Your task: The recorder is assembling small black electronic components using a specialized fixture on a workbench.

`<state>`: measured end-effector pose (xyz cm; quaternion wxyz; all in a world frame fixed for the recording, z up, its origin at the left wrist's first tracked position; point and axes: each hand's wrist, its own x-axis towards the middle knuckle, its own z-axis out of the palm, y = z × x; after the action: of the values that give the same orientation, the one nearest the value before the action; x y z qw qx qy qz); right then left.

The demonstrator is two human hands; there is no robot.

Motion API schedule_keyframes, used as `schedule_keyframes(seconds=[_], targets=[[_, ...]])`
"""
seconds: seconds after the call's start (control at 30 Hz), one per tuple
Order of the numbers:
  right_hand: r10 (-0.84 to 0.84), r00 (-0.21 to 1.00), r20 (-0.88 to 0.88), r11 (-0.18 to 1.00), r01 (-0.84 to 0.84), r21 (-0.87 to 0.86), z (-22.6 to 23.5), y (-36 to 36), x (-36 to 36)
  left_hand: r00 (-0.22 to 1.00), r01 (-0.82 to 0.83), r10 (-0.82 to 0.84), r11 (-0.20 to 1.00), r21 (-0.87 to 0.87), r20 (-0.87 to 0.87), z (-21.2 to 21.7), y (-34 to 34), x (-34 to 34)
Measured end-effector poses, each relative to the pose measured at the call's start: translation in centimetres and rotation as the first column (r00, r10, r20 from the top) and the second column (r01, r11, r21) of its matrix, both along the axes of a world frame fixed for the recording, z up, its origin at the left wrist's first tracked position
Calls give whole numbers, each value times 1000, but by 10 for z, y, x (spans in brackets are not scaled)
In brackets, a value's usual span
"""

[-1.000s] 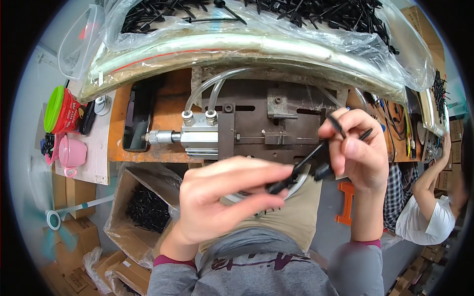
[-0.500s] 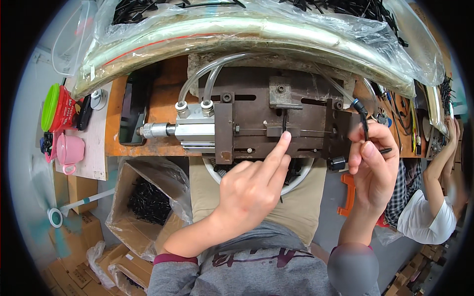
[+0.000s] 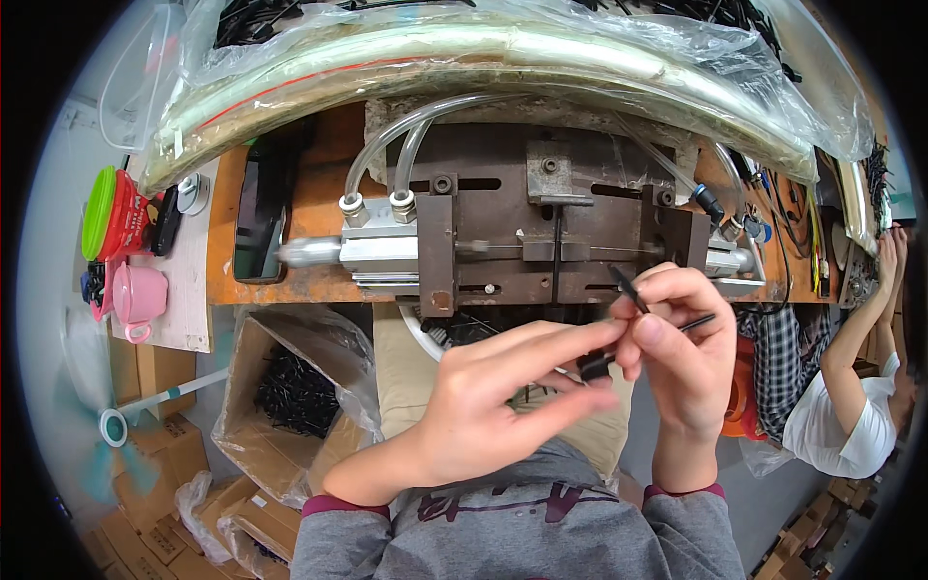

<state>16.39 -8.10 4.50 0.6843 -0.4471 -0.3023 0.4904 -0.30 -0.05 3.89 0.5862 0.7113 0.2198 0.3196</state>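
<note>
My right hand (image 3: 681, 353) pinches slim black plastic parts; one thin black piece (image 3: 628, 288) sticks up from its fingertips, and a dark end points out to the right. My left hand (image 3: 507, 396) reaches across with fingers stretched and thumb apart, its fingertips close to the right hand's. Between its fingers and thumb shows a short black cylindrical end (image 3: 594, 365); whether they touch it is unclear. In front of both hands a dark metal fixture (image 3: 503, 213) carries a thin black strip (image 3: 558, 242) standing across its small central block (image 3: 535, 252).
A silver air cylinder (image 3: 380, 253) with clear hoses joins the fixture's left side. Behind it lies a long plastic-wrapped roll (image 3: 483, 53). A pink cup (image 3: 140, 293) stands at left, above a box of black parts (image 3: 295, 391). Another person (image 3: 851, 416) works at right.
My left hand has left the strip in the fixture and moved right and nearer. My right hand has come left and lower with its black parts, so the two hands meet.
</note>
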Motion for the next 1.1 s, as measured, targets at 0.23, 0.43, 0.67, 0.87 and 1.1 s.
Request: schedule_keyframes(seconds=[0.23, 0.43, 0.67, 0.87, 1.1], targets=[[-277, 961, 18, 959, 275, 74, 4, 5, 10, 999, 11, -21, 965, 261, 36, 2, 3, -19], [-445, 824, 350, 895, 414, 165, 6, 4, 2, 977, -123, 199, 805, 581, -70, -24, 0, -6], [-379, 854, 357, 922, 316, 223, 1, 1, 6, 911, -20, 351, 563, 826, -217, -32, 4, 8], [-369, 756, 541, 930, 306, 206, 2, -7, 9, 907, 1, 342, 584, 812, -247, -30, 6, 7], [-164, 966, 201, 974, 191, -119, 13, 0, -5, 994, -68, 103, 801, 594, -24, -10, 7, 1]])
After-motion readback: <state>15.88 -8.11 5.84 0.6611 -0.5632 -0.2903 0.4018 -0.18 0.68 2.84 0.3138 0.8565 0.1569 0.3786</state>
